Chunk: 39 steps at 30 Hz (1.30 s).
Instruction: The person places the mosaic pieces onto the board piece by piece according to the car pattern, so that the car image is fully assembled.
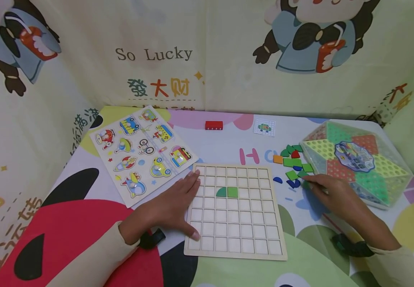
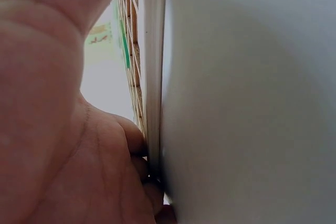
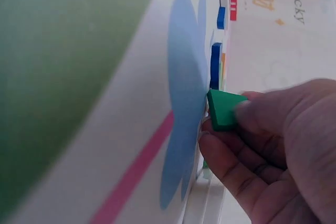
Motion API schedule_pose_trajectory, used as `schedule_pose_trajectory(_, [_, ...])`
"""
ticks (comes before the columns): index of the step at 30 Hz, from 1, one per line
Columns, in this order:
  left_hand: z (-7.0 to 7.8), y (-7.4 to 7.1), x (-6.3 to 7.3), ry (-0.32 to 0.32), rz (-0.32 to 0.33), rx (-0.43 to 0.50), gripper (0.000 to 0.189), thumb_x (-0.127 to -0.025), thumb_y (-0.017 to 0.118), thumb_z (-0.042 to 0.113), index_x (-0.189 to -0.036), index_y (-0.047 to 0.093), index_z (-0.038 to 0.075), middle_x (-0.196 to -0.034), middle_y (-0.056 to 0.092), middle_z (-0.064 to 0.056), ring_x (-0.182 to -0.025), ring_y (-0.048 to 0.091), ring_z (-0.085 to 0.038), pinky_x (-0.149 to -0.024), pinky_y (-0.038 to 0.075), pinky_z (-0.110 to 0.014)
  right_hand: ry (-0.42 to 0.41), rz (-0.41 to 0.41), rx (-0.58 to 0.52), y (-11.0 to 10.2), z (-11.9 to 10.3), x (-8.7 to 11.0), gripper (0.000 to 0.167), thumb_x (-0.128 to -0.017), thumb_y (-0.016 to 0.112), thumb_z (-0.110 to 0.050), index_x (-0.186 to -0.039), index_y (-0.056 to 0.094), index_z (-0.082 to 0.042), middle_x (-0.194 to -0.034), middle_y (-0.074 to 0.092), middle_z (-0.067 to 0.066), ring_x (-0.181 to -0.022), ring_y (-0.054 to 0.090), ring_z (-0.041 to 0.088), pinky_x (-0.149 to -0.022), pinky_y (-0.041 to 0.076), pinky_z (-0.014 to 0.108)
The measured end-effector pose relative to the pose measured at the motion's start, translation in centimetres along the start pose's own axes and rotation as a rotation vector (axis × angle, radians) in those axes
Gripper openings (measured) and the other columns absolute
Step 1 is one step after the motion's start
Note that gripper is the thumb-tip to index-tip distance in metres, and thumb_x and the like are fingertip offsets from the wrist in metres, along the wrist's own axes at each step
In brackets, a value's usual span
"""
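My left hand (image 1: 172,201) rests on the left edge of a wooden grid board (image 1: 235,255), fingers extended and thumb on its lower left part. In the left wrist view the palm lies beside the board's edge. Two pieces sit in adjoining cells of the board: a dark green quarter-circle (image 1: 221,192) and a light green square (image 1: 232,192). To the right, my right hand (image 1: 340,197) pinches a flat green tile (image 3: 223,111) between thumb and fingers, just by a loose pile of coloured tiles (image 1: 292,162). The fingers hide part of that tile's outline.
A white sticker-like picture board (image 1: 140,159) with vehicles lies at the left, close to the grid board. Behind are a red block (image 1: 213,125) and a small pattern card (image 1: 264,127). A clear hexagonal box (image 1: 393,187) stands at the right, near my right hand.
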<state>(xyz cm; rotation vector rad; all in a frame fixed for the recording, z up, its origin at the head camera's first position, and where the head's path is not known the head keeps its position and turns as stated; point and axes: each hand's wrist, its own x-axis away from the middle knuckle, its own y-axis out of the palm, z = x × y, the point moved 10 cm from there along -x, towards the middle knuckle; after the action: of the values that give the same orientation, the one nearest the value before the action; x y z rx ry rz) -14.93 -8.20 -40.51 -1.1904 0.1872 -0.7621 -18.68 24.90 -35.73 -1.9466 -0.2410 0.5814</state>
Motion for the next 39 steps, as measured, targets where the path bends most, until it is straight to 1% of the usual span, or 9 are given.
schedule_pose_trajectory(3, [0.0, 0.0, 0.1, 0.004, -0.004, -0.002, 0.131, -0.06, 0.08, 0.066, -0.154, 0.017, 0.001, -0.163, 0.003, -0.011, -0.148, 0.001, -0.029, -0.116, 0.015, -0.046, -0.007, -0.006, 0.007, 0.2, -0.1, -0.1, 0.036, -0.073, 0.074, 0.016, -0.107, 0.071, 0.004, -0.095, 0.071, 0.016, -0.086, 0.069, 0.033, -0.066, 0.056, 0.046])
schedule_pose_trajectory(9, [0.1, -0.1, 0.1, 0.01, -0.009, -0.01, 0.13, -0.061, 0.08, 0.065, -0.154, 0.017, 0.0, -0.162, 0.003, -0.012, -0.148, 0.001, -0.03, -0.116, 0.015, -0.047, 0.024, -0.024, -0.012, 0.3, 0.2, -0.1, 0.036, -0.075, 0.073, 0.016, -0.109, 0.07, 0.005, -0.097, 0.07, 0.019, -0.087, 0.068, 0.035, -0.066, 0.056, 0.047])
schedule_pose_trajectory(13, [0.1, -0.1, 0.2, 0.011, -0.014, -0.009, 0.13, -0.061, 0.08, 0.066, -0.154, 0.017, 0.0, -0.162, 0.004, -0.013, -0.147, 0.001, -0.03, -0.116, 0.015, -0.047, 0.01, -0.017, -0.01, 0.4, 0.0, -0.2, 0.035, -0.073, 0.074, 0.016, -0.106, 0.071, 0.003, -0.094, 0.071, 0.016, -0.084, 0.068, 0.032, -0.064, 0.057, 0.042])
schedule_pose_trajectory(18, [0.2, -0.1, 0.2, 0.021, -0.014, 0.007, 0.13, -0.061, 0.08, 0.065, -0.154, 0.017, -0.001, -0.162, 0.004, -0.013, -0.147, 0.002, -0.03, -0.116, 0.015, -0.047, 0.041, -0.042, -0.029, 0.2, 0.3, -0.2, 0.031, -0.074, 0.074, 0.014, -0.103, 0.071, 0.004, -0.092, 0.07, 0.017, -0.078, 0.068, 0.03, -0.06, 0.057, 0.036])
schedule_pose_trajectory(20, [0.3, -0.2, 0.1, 0.022, -0.008, 0.004, 0.13, -0.061, 0.08, 0.064, -0.153, 0.018, -0.001, -0.162, 0.005, -0.014, -0.147, 0.002, -0.031, -0.116, 0.015, -0.048, 0.035, -0.039, -0.025, 0.0, 0.3, -0.2, 0.03, -0.074, 0.075, 0.013, -0.101, 0.071, 0.002, -0.091, 0.069, 0.014, -0.075, 0.067, 0.024, -0.059, 0.056, 0.031])
schedule_pose_trajectory(22, [0.3, -0.2, 0.1, 0.019, -0.003, -0.001, 0.13, -0.061, 0.081, 0.064, -0.153, 0.018, -0.001, -0.162, 0.005, -0.014, -0.147, 0.002, -0.031, -0.116, 0.015, -0.048, 0.015, -0.031, -0.013, -0.3, 0.0, -0.4, 0.03, -0.072, 0.077, 0.013, -0.099, 0.072, 0.0, -0.091, 0.068, 0.009, -0.073, 0.064, 0.018, -0.059, 0.054, 0.027])
schedule_pose_trajectory(25, [0.3, -0.3, 0.1, 0.019, 0.0, -0.007, 0.13, -0.061, 0.081, 0.064, -0.154, 0.018, -0.001, -0.162, 0.005, -0.014, -0.147, 0.002, -0.031, -0.116, 0.015, -0.048, -0.008, -0.018, -0.005, -0.5, -0.7, -0.6, 0.032, -0.071, 0.079, 0.011, -0.098, 0.072, -0.004, -0.09, 0.066, 0.003, -0.073, 0.061, 0.012, -0.06, 0.054, 0.025])
schedule_pose_trajectory(31, [0.3, -0.2, -0.1, 0.024, 0.005, -0.012, 0.13, -0.061, 0.08, 0.065, -0.154, 0.017, -0.001, -0.162, 0.005, -0.014, -0.147, 0.002, -0.031, -0.116, 0.015, -0.048, -0.005, -0.019, -0.011, -0.6, -1.6, -1.1, 0.03, -0.072, 0.079, 0.01, -0.097, 0.073, -0.006, -0.089, 0.065, 0.0, -0.074, 0.061, 0.011, -0.06, 0.055, 0.027])
schedule_pose_trajectory(39, [0.3, -0.2, 0.0, 0.018, -0.001, -0.002, 0.13, -0.06, 0.081, 0.064, -0.154, 0.017, -0.001, -0.162, 0.005, -0.014, -0.147, 0.002, -0.031, -0.116, 0.016, -0.049, -0.029, -0.033, -0.074, -0.7, -3.5, -1.8, 0.032, -0.073, 0.079, 0.011, -0.1, 0.072, -0.004, -0.091, 0.065, -0.001, -0.074, 0.063, 0.012, -0.062, 0.055, 0.026])
